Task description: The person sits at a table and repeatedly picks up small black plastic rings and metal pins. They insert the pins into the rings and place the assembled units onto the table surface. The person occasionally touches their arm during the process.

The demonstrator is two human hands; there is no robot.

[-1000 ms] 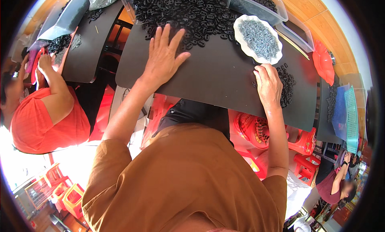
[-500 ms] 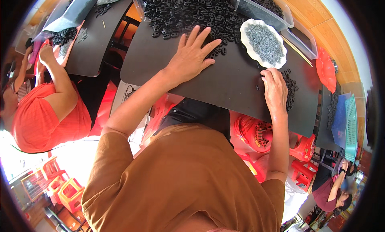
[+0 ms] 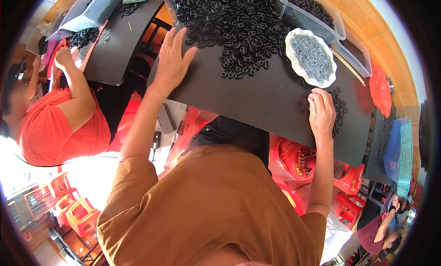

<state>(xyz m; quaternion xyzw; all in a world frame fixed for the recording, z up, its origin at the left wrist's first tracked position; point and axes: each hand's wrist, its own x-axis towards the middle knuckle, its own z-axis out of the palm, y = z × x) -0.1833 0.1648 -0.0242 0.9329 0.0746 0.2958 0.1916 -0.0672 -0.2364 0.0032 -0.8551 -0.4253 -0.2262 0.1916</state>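
I see left hand spread beside black parts; right hand curled near white dish, can't tell if pinching.

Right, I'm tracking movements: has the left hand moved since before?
Yes: the left hand moved left over the table, farther from the white dish.

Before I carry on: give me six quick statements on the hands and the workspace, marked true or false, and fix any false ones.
1. The left hand is gripping the white dish. False: it is open, near the left edge of the table.
2. The white dish holds small shiny pieces. True.
3. The large black pile lies right of the white dish. False: it lies left.
4. The right hand is near the white dish's lower rim. True.
5. The mesh basket at far right is red. False: it is turquoise.
6. A red dish sits right of the white one. True.
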